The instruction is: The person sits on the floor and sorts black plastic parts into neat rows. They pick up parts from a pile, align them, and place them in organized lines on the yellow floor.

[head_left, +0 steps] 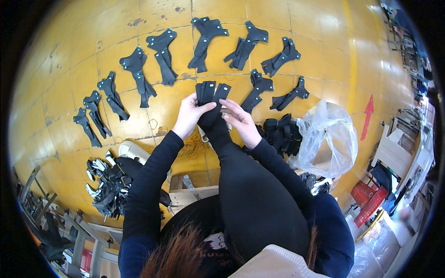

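Above my raised black-clad leg [262, 194], my left hand [190, 116] is closed on a small fan of flat black fabric strips [206, 92], its thumb lying across them. A small pale label shows on these strips. My right hand [242, 121] is at the right side of the fan, its fingertips on one slanted black strip [222, 92] with another pale label. The lower ends of the strips merge with the dark leg and cannot be made out. Beyond my hands, bundles of black fabric pieces [204, 41] lie in an arc on the yellow floor [125, 21].
Right of my arm lie a dark stack of black pieces [282, 134] and a clear plastic bag [329, 139]. A heap of black and white pieces [111, 180] is at the left. Yellowish cord [192, 146] lies near a wooden box [194, 194]. Red basket [371, 208] at far right.
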`<state>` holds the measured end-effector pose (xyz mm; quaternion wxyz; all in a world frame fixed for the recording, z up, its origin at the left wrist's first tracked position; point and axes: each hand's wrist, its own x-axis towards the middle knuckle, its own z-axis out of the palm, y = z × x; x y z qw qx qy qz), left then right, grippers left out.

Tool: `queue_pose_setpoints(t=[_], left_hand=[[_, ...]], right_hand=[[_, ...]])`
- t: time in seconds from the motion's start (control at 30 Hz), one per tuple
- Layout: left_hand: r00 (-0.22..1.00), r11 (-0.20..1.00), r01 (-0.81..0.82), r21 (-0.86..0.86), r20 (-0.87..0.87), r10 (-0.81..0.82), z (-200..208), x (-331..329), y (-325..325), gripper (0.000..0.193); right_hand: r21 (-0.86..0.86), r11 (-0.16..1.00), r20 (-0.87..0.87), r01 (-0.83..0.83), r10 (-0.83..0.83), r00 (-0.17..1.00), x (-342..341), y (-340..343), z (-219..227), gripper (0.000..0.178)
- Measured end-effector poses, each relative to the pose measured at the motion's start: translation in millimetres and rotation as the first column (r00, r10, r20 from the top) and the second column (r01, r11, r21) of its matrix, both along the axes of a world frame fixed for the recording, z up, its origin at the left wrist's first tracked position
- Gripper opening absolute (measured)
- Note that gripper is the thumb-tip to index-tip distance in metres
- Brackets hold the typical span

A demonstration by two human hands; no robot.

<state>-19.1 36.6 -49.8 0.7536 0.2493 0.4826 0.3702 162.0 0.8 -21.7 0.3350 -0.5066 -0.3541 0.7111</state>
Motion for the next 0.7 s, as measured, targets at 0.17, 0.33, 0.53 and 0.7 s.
queue_pose_setpoints(t=[0.17, 0.33, 0.53, 0.7], left_hand=[[0.999, 1.0, -0.003, -0.027, 0.038, 0.004, 0, 4, 1, 0.026], [1.0, 0.999, -0.014, 0.038, 0.022, 0.013, 1, -4, -6, 0.027], [0.988, 0.982, -0.048, 0.181, -0.138, 0.074, 1, -61, 17, 0.036], [0.677, 0.937, -0.182, 0.297, -0.653, 0.338, -10, -225, 29, 0.034]], right_hand=[[-0.021, 1.0, -0.003, -0.017, 0.017, 1.0, 11, 6, 2, 0.039], [0.008, 1.0, -0.028, 0.017, -0.017, 0.999, -3, 5, -4, 0.044], [-0.055, 0.934, 0.02, -0.354, 0.355, 0.935, -20, -2, -11, 0.064], [-0.014, 0.554, 0.443, -0.832, 0.75, 0.492, -34, -14, -27, 0.062]])
